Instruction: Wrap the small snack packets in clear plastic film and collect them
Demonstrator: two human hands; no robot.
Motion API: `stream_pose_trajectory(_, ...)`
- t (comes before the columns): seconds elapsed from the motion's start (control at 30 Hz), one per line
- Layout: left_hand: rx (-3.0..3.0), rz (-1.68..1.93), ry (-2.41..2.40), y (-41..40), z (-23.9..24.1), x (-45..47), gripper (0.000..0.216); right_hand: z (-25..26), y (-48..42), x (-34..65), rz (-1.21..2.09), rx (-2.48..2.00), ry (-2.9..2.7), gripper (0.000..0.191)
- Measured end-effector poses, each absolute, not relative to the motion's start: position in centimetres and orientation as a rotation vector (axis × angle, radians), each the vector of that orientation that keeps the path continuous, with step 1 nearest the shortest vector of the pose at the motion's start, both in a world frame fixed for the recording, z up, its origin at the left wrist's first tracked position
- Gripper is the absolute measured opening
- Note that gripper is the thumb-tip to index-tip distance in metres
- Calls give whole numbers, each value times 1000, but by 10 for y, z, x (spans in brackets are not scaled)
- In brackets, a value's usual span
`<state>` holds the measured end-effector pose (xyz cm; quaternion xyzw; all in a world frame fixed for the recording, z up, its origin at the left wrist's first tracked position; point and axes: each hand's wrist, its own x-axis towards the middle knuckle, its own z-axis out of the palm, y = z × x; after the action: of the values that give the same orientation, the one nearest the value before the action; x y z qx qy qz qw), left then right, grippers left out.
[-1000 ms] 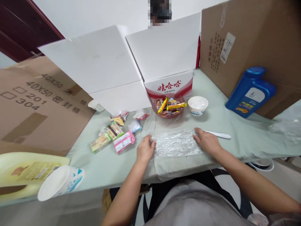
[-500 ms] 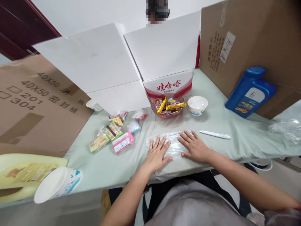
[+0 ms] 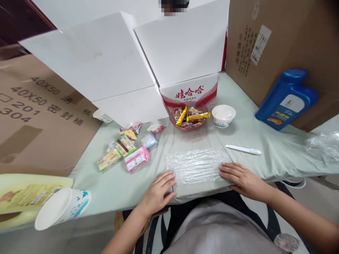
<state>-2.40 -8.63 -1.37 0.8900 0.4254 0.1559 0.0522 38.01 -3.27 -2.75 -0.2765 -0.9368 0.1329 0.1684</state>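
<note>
A flat sheet of clear, crinkled plastic wrap (image 3: 197,165) lies on the cloth-covered table near its front edge. At its left end rests my left hand (image 3: 159,192), fingers stretched out and fingertips by the wrap's edge. My right hand (image 3: 242,180) lies at the right end, its fingers extended over the wrap's edge. Neither hand grasps anything. Just beyond the right hand is a white utility knife (image 3: 243,149). Behind the wrap stand a reddish see-through bowl (image 3: 189,126) of wrapped snack bars and a white paper bowl (image 3: 223,116).
Several packaged snacks, among them a pink packet (image 3: 137,159), lie to the left. A paper cup (image 3: 62,208) lies tipped by a yellow bottle (image 3: 29,190). A blue bottle (image 3: 287,100) stands right. White boxes (image 3: 182,46) and brown cartons (image 3: 39,116) wall the table. A person's head shows behind.
My hands have moved apart and nearer to me, from lying flat on top of the plastic wrap to its two ends. The view has shifted slightly.
</note>
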Motion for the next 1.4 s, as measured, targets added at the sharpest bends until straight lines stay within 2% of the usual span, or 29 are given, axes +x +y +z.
stream_pose_trajectory(0.13,2692,564,1309,-95,-15,-26,28,-31,-49,387,379,-813,-2491,22)
stream_pose_trajectory(0.23,2635,570,1400,-93,-14,-18,46,-24,-50,383,437,-878,-2356,17)
stream_pose_trajectory(0.27,2603,574,1419,-91,-13,-15,44,-21,-48,381,444,-927,-2307,17)
stream_pose_trajectory(0.37,2457,616,1418,-82,-8,-8,15,-15,-39,377,429,-1085,-2200,18)
stream_pose_trajectory(0.6,1940,678,1822,-44,-7,-3,18,-23,-2,361,319,-1388,-2143,26)
stream_pose_trajectory(0.9,2073,372,2258,-15,-22,16,18,-35,22,334,62,-1776,-2254,27)
stream_pose_trajectory(1.03,2256,618,2394,-19,-11,15,24,-23,16,337,-82,-1640,-2162,28)
stream_pose_trajectory(1.13,2457,887,2272,-27,-2,28,25,-11,4,327,-185,-1443,-2107,30)
stream_pose_trajectory(1.23,2598,753,1915,-39,-9,55,32,-11,-7,303,-153,-1170,-2293,42)
stream_pose_trajectory(1.33,2613,418,1797,-51,-32,76,56,-25,-9,286,-18,-918,-2603,74)
stream_pose_trajectory(1.4,2578,280,1837,-54,-46,78,70,-35,-5,290,57,-980,-2685,88)
